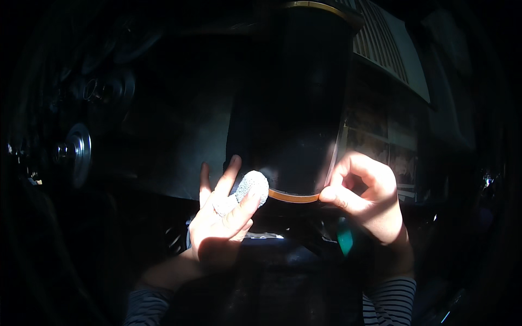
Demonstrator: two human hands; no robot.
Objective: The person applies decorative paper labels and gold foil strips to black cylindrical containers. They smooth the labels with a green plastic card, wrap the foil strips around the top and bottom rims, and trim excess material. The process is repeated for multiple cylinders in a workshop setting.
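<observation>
A long dark panel (pixel 291 108), with a tan-orange band (pixel 295 198) along its near edge, stretches away from me. My left hand (pixel 220 220) pinches a whitish, nubbly pad or folded cloth (pixel 253 186) under its thumb, with other fingers stretched out. That pad meets the left end of the tan band. At the band's right end, thumb and index finger of my right hand (pixel 370 193) are pinched together on the panel's corner. What the panel is made of is too dark to tell.
Sheets with dark pictures (pixel 383 149) lie to the right of the panel. Beyond them is a pale striped board (pixel 389 49). Round shiny metal discs (pixel 81 153) stand at the left. Something green (pixel 345 237) shows below my right hand. Deep shadow hides most surroundings.
</observation>
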